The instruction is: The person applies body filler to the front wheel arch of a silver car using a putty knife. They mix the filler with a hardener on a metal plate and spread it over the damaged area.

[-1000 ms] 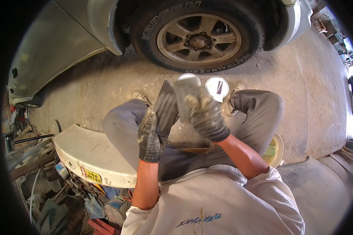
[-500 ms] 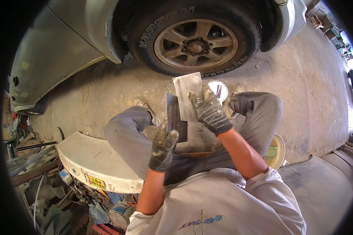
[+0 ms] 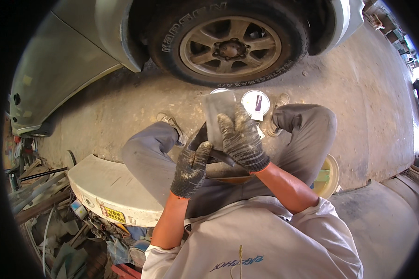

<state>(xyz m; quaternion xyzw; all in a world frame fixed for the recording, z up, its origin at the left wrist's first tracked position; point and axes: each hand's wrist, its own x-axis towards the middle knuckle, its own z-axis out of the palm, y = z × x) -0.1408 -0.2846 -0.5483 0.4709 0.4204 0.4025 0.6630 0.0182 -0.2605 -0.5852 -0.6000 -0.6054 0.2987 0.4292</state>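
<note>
Both my hands wear dirty dark knit gloves. My right hand [image 3: 243, 142] grips a grey rectangular sheet [image 3: 212, 114], which looks like worn sandpaper, its fingers lying along the sheet's right side. In my left hand [image 3: 191, 168] is a darker sheet [image 3: 224, 157], pinched near its lower edge and tilted beneath the grey one. The two sheets overlap between my hands, so much of the dark one is hidden. Beyond them on the floor stand a round white-lidded can [image 3: 255, 101] and a second can [image 3: 222, 91], partly covered by the grey sheet.
A vehicle's large tyre [image 3: 228, 49] is just ahead, with a grey door panel [image 3: 63, 60] to its left. Beside my left leg lies a pale curved panel [image 3: 109, 186] near scrap [image 3: 70, 242]. A round yellowish tub [image 3: 331, 179] sits by my right thigh.
The dark sheet has swung from upright to a tilt under the grey sheet. My right hand has shifted slightly left and nearer my left hand. A second can now shows behind the grey sheet.
</note>
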